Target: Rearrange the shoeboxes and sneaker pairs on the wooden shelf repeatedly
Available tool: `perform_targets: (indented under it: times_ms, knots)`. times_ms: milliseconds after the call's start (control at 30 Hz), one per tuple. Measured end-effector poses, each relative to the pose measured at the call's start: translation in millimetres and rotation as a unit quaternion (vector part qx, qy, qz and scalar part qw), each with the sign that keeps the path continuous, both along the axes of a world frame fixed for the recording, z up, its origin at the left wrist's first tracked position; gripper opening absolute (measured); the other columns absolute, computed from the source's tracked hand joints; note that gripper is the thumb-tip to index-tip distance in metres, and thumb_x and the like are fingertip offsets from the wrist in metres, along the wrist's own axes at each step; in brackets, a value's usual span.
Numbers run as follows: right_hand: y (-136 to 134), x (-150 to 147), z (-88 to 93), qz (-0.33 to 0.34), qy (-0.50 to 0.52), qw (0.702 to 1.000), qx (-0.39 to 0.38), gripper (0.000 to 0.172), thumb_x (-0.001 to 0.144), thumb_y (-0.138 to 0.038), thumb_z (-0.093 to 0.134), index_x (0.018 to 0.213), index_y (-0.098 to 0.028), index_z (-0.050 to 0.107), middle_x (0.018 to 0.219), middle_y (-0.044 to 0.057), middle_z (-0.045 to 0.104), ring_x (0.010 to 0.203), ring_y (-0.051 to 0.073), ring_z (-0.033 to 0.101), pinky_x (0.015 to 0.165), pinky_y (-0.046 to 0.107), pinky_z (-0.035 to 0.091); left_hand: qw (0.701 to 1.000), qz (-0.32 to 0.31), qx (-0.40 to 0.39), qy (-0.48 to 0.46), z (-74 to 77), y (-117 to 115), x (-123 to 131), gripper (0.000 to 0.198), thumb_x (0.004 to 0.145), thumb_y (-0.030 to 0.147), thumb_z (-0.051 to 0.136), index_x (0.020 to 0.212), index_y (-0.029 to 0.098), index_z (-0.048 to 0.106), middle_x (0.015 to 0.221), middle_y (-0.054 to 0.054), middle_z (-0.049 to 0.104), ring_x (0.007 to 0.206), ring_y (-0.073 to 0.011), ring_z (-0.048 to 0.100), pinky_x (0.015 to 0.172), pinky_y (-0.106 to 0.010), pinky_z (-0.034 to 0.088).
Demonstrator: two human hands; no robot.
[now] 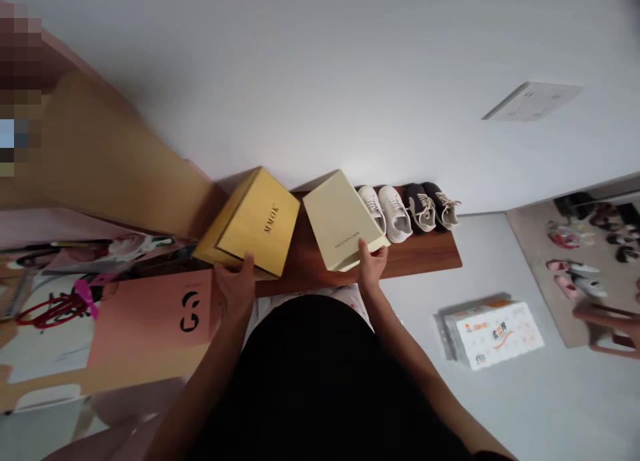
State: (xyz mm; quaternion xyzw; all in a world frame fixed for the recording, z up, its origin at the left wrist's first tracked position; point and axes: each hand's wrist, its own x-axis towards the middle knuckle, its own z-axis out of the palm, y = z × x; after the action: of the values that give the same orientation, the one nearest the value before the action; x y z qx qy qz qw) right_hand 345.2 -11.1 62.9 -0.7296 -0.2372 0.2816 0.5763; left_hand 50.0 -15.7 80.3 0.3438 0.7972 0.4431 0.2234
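Note:
A yellow shoebox (265, 214) marked MMOK sits tilted at the left part of a dark wooden shelf (425, 262). My left hand (237, 284) grips its lower front edge, thumb on the lid. To its right, a cream shoebox (340, 221) stands at an angle on the same shelf. My right hand (371, 261) pinches its lower right corner, where the lid looks slightly raised. Right beside that box are white sneakers (395, 214), followed by black sneakers (430, 206) with beige laces.
On the left, a pink box (150, 318) lies among bags and cords. A white wrapped tissue pack (495, 334) rests on the floor at the right. More shoes (583, 278) stand on a mat at the far right. A switch plate (535, 102) is on the wall.

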Motion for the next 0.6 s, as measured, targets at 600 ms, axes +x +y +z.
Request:
perform_targets:
  times_ms: [600]
  knots:
    - [-8,-35,-46.5,0.590,-0.497,0.597,-0.219,0.023,0.106,-0.015,0.055,0.119,-0.018,0.074,0.122,0.015,0.074,0.113,0.026,0.066,0.102,0.034,0.050,0.736,-0.554,-0.181,0.344,-72.6,-8,10,0.050,0.097,0.004,0.045,0.137,0.019,0.070,0.135,-0.017,0.070,0.127,-0.0307,0.064,0.110,-0.042,0.051]
